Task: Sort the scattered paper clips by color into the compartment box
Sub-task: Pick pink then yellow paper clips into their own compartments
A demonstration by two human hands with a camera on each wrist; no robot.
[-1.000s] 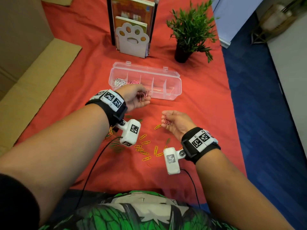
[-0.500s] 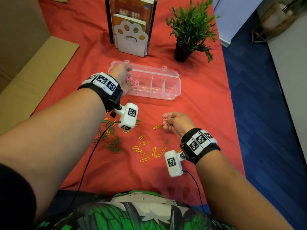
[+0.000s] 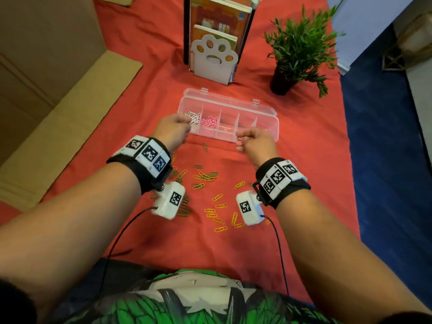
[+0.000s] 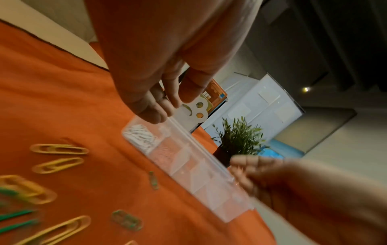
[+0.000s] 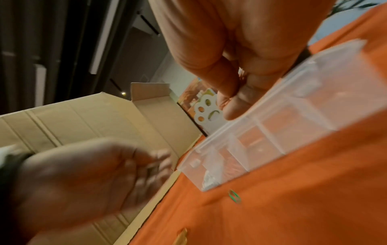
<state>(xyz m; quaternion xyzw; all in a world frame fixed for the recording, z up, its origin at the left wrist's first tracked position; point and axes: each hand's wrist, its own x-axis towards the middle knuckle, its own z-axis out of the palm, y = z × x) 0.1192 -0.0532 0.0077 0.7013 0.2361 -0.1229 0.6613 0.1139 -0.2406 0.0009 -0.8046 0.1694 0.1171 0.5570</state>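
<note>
Paper clips sit partly sorted: white paper clips (image 3: pixel 192 116) fill the leftmost compartment of the clear compartment box (image 3: pixel 268 113), and pink paper clips (image 3: pixel 209 121) fill the one just beside it; the compartments further right look unfilled. The box lies open on the red tablecloth (image 3: pixel 304 160), its lid flat behind it. Nearer the person, yellow paper clips (image 3: pixel 218 212) and green paper clips (image 3: pixel 198 186) lie scattered and mixed on the cloth, with a single green clip (image 3: pixel 205 147) apart from them, just in front of the box.

At the box's left end, the left hand (image 3: pixel 172 129) hovers with fingers loosely bent; from the left wrist view its fingers (image 4: pixel 153 114) hang just above the white compartment and nothing shows between them. The right hand (image 3: pixel 253 142) is at the box's front right edge with fingers curled; a few pink clips (image 3: pixel 240 141) seem to be pinched at its fingertips, though motion blur leaves this uncertain. Both wrists wear black straps with marker tags and a small white camera.

Beyond the box stand a white paw-shaped book holder (image 3: pixel 214 59) with books and a potted plant (image 3: pixel 297 50). A cardboard box (image 3: pixel 58 78) lies to the left, and blue carpet (image 3: pixel 385 160) runs along the right.
</note>
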